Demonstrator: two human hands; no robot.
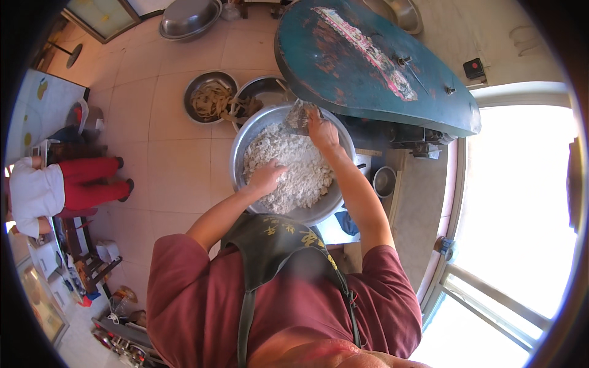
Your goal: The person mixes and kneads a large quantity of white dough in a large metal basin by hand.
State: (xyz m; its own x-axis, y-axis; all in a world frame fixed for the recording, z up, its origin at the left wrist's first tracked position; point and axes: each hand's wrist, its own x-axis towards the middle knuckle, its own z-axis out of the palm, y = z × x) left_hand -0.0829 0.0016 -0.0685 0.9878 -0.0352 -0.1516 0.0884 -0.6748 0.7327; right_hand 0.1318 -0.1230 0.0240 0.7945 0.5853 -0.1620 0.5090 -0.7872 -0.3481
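Nearest, the left hand (267, 178) lies palm-down and loosely open on the crumbly dough (288, 172) heaped in the big steel basin (242, 144), while the right hand (322, 132) grips a scraper (297, 116) at the far rim; short strokes pulling inward would likely keep crumbs inside. Beyond, a smaller bowl (208, 80) holds pale dough strips (211, 99), and an empty-looking basin (190, 18) sits farthest.

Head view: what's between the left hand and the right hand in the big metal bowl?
Head view: only crumbly pale dough lies between the left hand and right hand, inside the big metal bowl.
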